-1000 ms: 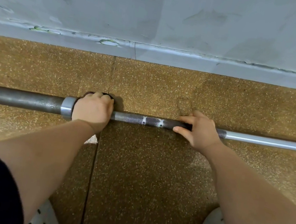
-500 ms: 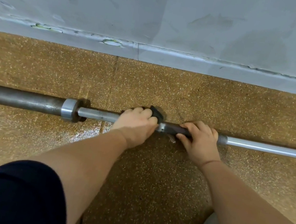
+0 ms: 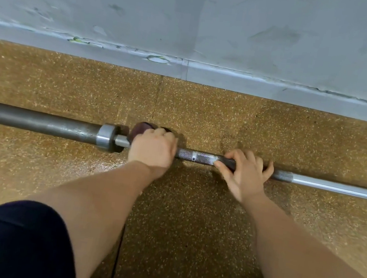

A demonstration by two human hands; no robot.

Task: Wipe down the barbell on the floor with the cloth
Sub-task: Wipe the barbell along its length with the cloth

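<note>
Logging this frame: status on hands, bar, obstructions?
Left hand grips dark cloth round long grey steel barbell, beside its collar. Right hand holds knurled shaft. Nothing lies across the bar.

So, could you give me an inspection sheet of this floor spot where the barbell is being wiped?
Surface: speckled brown floor.
Job's things: barbell lying on the floor; dark cloth wrapped on the bar beside the collar.
Clutter: nothing seen.
Hands: left hand grips the cloth; right hand holds the knurled section.
Cables: nothing seen.
Surroundings: scuffed grey wall with baseboard behind the bar.
</note>
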